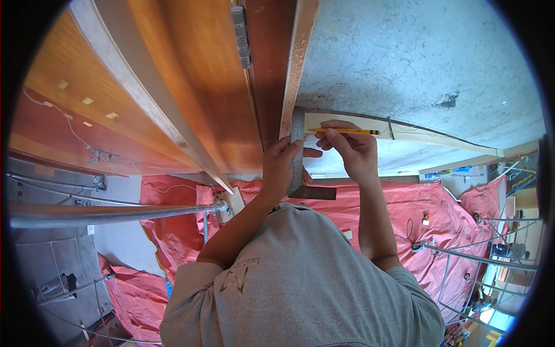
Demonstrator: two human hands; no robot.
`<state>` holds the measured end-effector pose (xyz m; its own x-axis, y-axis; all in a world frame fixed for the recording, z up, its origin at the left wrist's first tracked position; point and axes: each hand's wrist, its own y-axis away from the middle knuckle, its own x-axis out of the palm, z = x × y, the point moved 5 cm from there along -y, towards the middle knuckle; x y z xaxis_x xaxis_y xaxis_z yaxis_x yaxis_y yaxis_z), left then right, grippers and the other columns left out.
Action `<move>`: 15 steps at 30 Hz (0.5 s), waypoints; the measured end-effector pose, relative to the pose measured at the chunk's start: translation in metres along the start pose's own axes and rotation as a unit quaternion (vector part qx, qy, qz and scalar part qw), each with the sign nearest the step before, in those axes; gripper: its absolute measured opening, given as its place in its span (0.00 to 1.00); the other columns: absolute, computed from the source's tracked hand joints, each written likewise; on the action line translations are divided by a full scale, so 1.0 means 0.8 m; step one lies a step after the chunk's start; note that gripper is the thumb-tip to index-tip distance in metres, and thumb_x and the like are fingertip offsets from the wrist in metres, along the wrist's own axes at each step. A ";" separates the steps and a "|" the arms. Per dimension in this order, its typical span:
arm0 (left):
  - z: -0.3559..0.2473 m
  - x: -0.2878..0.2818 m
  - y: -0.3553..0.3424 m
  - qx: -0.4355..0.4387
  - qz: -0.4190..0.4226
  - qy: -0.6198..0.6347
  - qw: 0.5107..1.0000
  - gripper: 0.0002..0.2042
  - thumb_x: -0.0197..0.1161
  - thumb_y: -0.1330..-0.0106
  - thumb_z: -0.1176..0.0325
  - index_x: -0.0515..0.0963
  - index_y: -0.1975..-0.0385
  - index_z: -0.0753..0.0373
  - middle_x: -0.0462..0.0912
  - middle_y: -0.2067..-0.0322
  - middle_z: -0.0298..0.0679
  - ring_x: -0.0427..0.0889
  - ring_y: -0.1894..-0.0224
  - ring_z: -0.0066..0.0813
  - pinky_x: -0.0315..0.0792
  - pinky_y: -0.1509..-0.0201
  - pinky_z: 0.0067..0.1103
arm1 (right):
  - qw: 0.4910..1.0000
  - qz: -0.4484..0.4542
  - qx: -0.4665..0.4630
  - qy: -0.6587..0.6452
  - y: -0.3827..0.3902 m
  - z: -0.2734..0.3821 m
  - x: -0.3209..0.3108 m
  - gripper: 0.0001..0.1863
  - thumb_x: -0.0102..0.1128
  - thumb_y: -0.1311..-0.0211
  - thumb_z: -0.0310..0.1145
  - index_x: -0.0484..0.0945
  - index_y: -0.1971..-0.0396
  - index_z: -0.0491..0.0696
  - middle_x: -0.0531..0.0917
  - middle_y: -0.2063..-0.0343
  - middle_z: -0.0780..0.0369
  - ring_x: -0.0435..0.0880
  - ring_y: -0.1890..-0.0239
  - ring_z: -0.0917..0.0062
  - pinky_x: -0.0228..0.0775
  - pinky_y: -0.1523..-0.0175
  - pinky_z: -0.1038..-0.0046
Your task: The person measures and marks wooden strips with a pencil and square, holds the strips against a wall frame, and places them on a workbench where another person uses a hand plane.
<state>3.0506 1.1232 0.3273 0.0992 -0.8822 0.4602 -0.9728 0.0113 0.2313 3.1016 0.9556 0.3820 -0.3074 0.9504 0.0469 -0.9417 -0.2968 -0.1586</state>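
My left hand (280,165) grips a metal try square (298,126), thumb across its blade. The blade lies against the end of a pale wooden strip (364,125), beside a wooden edge trim (298,61). The dark stock (318,192) of the square sticks out below the hand. In a pinch between thumb and fingers, my right hand (359,155) has a yellow pencil (350,131), held nearly level. Its tip points left, close to the blade; whether it touches the strip I cannot tell.
Left of the trim are brown wood panels (191,75) with a metal hinge (240,37). A mottled pale blue panel (404,63) fills the upper right. Red sheeting (399,214) covers the floor. Metal scaffold tubes (115,214) stand at left and right.
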 end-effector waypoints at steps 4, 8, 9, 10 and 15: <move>0.002 -0.003 0.000 -0.005 -0.011 0.008 1.000 0.17 0.55 0.20 0.62 0.78 0.45 0.71 0.91 0.59 0.53 0.82 0.85 0.32 0.76 0.83 0.24 | 1.000 0.008 0.012 0.008 -0.005 -0.004 0.007 0.15 0.64 0.23 0.32 0.83 0.47 0.36 0.91 0.60 0.55 0.91 0.58 0.75 0.84 0.51 0.75; 0.001 -0.002 0.000 -0.003 -0.006 0.009 1.000 0.17 0.55 0.21 0.63 0.77 0.44 0.71 0.91 0.60 0.54 0.82 0.86 0.32 0.75 0.83 0.24 | 0.999 0.011 0.007 0.029 -0.011 -0.008 0.008 0.15 0.63 0.22 0.32 0.83 0.47 0.36 0.91 0.59 0.55 0.91 0.56 0.75 0.84 0.49 0.74; 0.000 -0.002 0.000 -0.001 -0.003 0.007 1.000 0.17 0.55 0.21 0.63 0.77 0.44 0.71 0.91 0.60 0.54 0.82 0.86 0.32 0.75 0.83 0.24 | 0.999 0.011 0.008 0.034 -0.014 -0.010 0.009 0.15 0.63 0.22 0.32 0.83 0.47 0.36 0.91 0.59 0.55 0.91 0.56 0.74 0.84 0.48 0.73; 0.001 -0.003 0.000 -0.003 -0.003 0.007 1.000 0.18 0.54 0.21 0.63 0.77 0.43 0.71 0.91 0.60 0.54 0.82 0.86 0.32 0.75 0.83 0.23 | 0.999 0.010 0.008 0.039 -0.016 -0.012 0.009 0.15 0.63 0.23 0.32 0.83 0.47 0.36 0.91 0.59 0.55 0.91 0.55 0.74 0.84 0.47 0.73; -0.001 -0.001 0.001 -0.006 0.001 0.005 1.000 0.19 0.52 0.20 0.62 0.77 0.41 0.72 0.91 0.60 0.54 0.84 0.85 0.30 0.77 0.83 0.21 | 0.995 0.002 0.011 0.099 -0.023 -0.012 0.014 0.16 0.64 0.23 0.34 0.83 0.47 0.36 0.92 0.60 0.55 0.91 0.53 0.74 0.83 0.48 0.74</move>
<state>3.0500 1.1244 0.3281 0.0991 -0.8778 0.4687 -0.9705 0.0189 0.2405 3.1172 0.9723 0.3760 -0.2804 0.9481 -0.1499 -0.9439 -0.3007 -0.1363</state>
